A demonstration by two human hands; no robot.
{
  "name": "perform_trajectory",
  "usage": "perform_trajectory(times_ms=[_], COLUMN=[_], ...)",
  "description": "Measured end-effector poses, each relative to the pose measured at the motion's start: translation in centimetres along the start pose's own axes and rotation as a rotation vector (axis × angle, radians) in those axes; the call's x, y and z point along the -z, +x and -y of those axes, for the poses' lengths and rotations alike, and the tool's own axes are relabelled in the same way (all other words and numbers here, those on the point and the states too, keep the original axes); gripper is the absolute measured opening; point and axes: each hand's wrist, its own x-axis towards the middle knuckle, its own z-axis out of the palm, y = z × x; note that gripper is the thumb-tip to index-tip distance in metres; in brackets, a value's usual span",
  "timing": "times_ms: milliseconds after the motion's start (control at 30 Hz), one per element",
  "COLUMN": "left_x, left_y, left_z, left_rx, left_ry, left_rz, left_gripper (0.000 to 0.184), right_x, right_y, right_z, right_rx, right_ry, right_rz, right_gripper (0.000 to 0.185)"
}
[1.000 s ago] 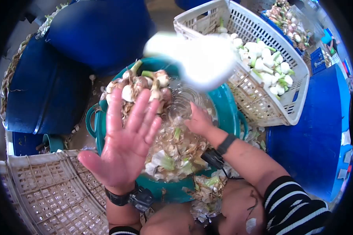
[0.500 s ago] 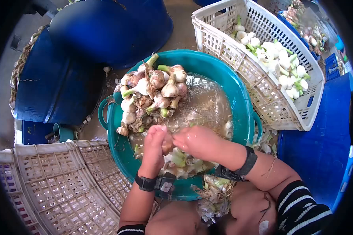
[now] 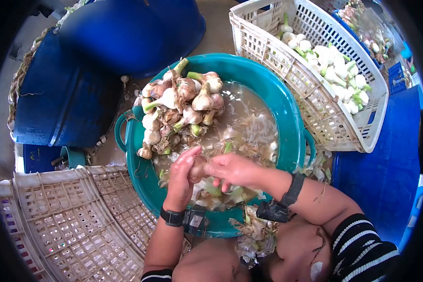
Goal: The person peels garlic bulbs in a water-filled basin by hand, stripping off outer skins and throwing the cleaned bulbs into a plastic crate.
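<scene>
My left hand [image 3: 181, 175] is curled around a garlic bulb [image 3: 198, 170] above the water of a green tub [image 3: 291, 113]. My right hand [image 3: 237, 170] meets the bulb from the right, its fingers bent and pinching at the bulb's side. Part of the bulb is hidden by the fingers. Just beyond the hands a green garlic stem [image 3: 227, 147] sticks up. Unpeeled garlic bulbs [image 3: 185, 101] with short stems and brownish skins are heaped at the tub's far left. Loose peeled skins [image 3: 244, 195] float in the murky water under my hands.
A white crate [image 3: 310, 89] holding peeled white garlic [image 3: 336, 70] stands at the far right. Another pale crate [image 3: 70, 211] sits at near left. Large blue barrels [image 3: 131, 37] stand behind the tub. Peeled skins [image 3: 256, 230] lie in a pile between my legs.
Both hands have shifted slightly up and stay together at the bulb. My right hand's fingers have spread a little, and the bulb shows more clearly in my left hand.
</scene>
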Motion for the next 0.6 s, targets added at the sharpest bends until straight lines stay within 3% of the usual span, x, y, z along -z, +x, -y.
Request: perform_trajectory(times_ms=[33, 67, 100, 133, 167, 200, 233, 267, 333, 367, 400, 467, 500, 533, 600], left_x=[-0.1, -0.2, 0.6, 0.6, 0.5, 0.2, -0.8, -0.8, -0.5, -0.2, 0.3, 1.0, 0.3, -0.4, -1.5], left_y=[0.0, 0.0, 0.1, -0.2, -0.5, -0.8, -1.3, -1.4, -1.7, -1.6, -1.4, -1.1, -1.2, -1.4, -1.5], left_z=[-0.2, -0.4, -1.0, -1.1, -1.2, -1.3, -2.2, -1.8, -0.4, 0.0, -0.1, -1.0, -1.1, -1.2, -1.1], left_rx=[0.027, 0.055, 0.234, 0.235, 0.107, -0.023, -0.290, -0.289, -0.291, -0.315, -0.313, -0.091, 0.004, 0.001, 0.154], left_ry=[-0.024, -0.047, 0.143, 0.145, 0.324, 0.502, 0.760, 0.761, 0.499, 0.414, 0.416, 0.200, 0.149, 0.149, 0.446], left_rz=[-0.009, -0.017, 0.017, 0.016, 0.081, 0.146, 0.159, 0.159, 0.120, 0.142, 0.148, 0.355, 0.320, 0.316, 0.144], left_gripper=[0.034, 0.037, 0.046, 0.046, 0.053, 0.061, 0.068, 0.068, 0.073, 0.074, 0.074, 0.068, 0.060, 0.060, 0.053], right_x=[0.0, 0.2, 0.4, 0.5, 0.5, 0.6, 0.6, 0.5, 0.3, 0.4, 1.0, 1.9, 1.4, 0.9, 0.4], right_y=[-0.2, 0.0, 0.6, 0.8, 0.9, 1.1, 1.2, 1.1, 0.9, 1.3, 1.1, 0.6, 0.4, 0.3, 0.1], right_z=[0.0, -0.4, -1.2, -1.4, -1.5, -1.4, -1.0, -0.6, 0.4, 0.4, 0.5, 0.2, 0.1, 0.0, -0.2], right_rx=[0.067, 0.067, 0.368, 0.669, 0.668, 0.477, 0.285, 0.284, -0.102, -0.147, -0.145, 0.516, 0.774, 0.776, 0.573], right_ry=[-0.228, -0.224, -0.407, -0.587, -0.585, -0.388, -0.192, -0.192, 0.296, 0.230, 0.235, -0.462, -0.825, -0.827, -0.621], right_rz=[0.039, 0.036, -0.082, -0.200, -0.199, -0.175, -0.149, -0.148, -0.020, -0.051, -0.055, -0.179, -0.319, -0.315, -0.337], right_gripper=[0.027, 0.027, 0.027, 0.027, 0.027, 0.026, 0.026, 0.026, 0.024, 0.024, 0.024, 0.023, 0.022, 0.022, 0.021])
